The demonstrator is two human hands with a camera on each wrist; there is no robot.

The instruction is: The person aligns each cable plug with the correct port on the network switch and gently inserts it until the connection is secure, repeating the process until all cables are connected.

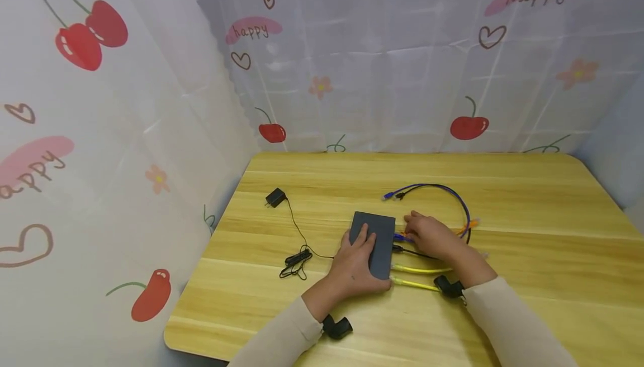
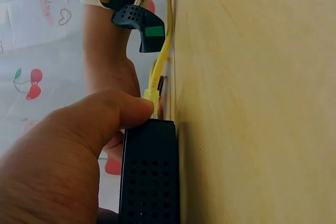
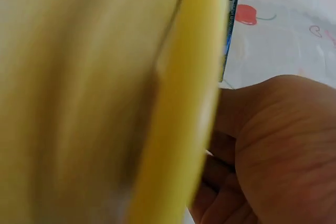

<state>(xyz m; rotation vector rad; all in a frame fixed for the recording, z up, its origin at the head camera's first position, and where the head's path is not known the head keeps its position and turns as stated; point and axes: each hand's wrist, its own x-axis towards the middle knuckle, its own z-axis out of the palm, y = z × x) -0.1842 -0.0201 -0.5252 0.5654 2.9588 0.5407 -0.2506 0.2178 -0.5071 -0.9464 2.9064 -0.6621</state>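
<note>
A flat dark grey network switch lies on the table, with cables along its right side. My left hand rests on it, fingers spread over the top. In the left wrist view the left thumb lies against the box's end, beside a yellow cable's clear plug. By the upper ports my right hand pinches the orange network cable near its plug; fingertips are partly hidden. A blue plug, a black cable and two yellow cables sit below it.
A black power adapter lies to the left, its thin cord tied in a bundle and running to the switch. Free ends of the blue and black cables curve behind my right hand. A printed curtain hangs behind the table.
</note>
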